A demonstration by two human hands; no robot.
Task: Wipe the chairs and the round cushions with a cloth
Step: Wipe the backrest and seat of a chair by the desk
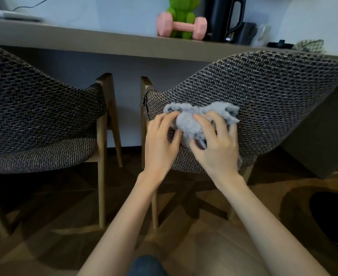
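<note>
Grey cloth [188, 124] half under fingers [203, 121]

Fluffy grey cloth [188, 124]; coarse woven fabric on chair [263, 92], matt wooden legs [154, 212]; smooth pink dumbbell [182, 26]; wood floor [44, 246], faintly glossy.

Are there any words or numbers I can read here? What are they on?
None can be read.
The black appliance has a tiny pale mark low down, too blurred to read.
The dumbbell, chairs and cloth show no writing.
</note>
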